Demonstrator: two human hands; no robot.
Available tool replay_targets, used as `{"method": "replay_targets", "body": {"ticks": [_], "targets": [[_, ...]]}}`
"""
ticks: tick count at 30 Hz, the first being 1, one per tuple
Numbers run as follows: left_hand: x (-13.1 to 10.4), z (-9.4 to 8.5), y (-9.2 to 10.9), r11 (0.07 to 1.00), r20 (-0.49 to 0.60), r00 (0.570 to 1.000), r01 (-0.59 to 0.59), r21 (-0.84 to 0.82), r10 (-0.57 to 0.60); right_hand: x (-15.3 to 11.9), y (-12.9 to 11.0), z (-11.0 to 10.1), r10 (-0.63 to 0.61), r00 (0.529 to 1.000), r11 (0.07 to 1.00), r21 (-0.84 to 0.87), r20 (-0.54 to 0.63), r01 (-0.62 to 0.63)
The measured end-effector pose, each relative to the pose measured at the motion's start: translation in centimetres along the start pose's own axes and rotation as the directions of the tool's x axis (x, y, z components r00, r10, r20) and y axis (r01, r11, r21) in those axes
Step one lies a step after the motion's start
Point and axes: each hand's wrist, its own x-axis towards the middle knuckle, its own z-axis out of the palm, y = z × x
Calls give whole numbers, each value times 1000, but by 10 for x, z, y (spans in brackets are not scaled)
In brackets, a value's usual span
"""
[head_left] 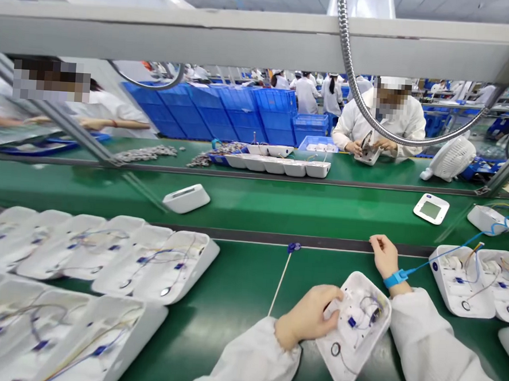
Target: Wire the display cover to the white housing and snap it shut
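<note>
Housing (349, 337): 1, white, wired, tilted over green bench (216, 326) | left hand (309, 316): half-closed, pinching its left rim | right hand (385, 257): loosely curled, nothing visible in grasp, near dark rail (251, 237) | upper-left row (204, 268): 6 | display panel (431, 209): 1, mark too small to read | gap row-to-housing, 1 stick (280, 284) within

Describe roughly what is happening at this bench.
The left hand grips an open white case with wires inside. The right hand, in a blue wrist strap, reaches beyond it, seemingly empty. More open cases lie in rows to the left. Across the bench, another person handles a white part.
</note>
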Motion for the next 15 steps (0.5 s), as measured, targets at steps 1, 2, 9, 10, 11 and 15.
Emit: {"method": "replay_targets", "body": {"ticks": [1, 2, 9, 10, 11, 15], "targets": [[-1, -1, 2, 1000, 28, 999, 21, -12, -20, 0, 1, 0, -15, 1000, 1000, -25, 4, 15], [-2, -2, 5, 999, 60, 998, 35, -30, -33, 1, 3, -1, -29, 1000, 998, -53, 8, 30], [-7, 5, -3, 938, -31, 967, 235, -254, -251, 6, 11, 0, -134, 984, 919, -356, 116, 167], [-4, 6, -5, 925, -69, 953, 266, -272, -295, 12, 11, -1, -148, 976, 888, -413, 159, 202], [0, 6, -6, 916, -99, 943, 280, -288, -319, 20, 10, -3, -155, 966, 850, -471, 206, 237], [13, 5, -5, 932, -105, 966, 197, -303, -238, 75, 3, -24, -67, 946, 626, -725, 317, 287]]}}
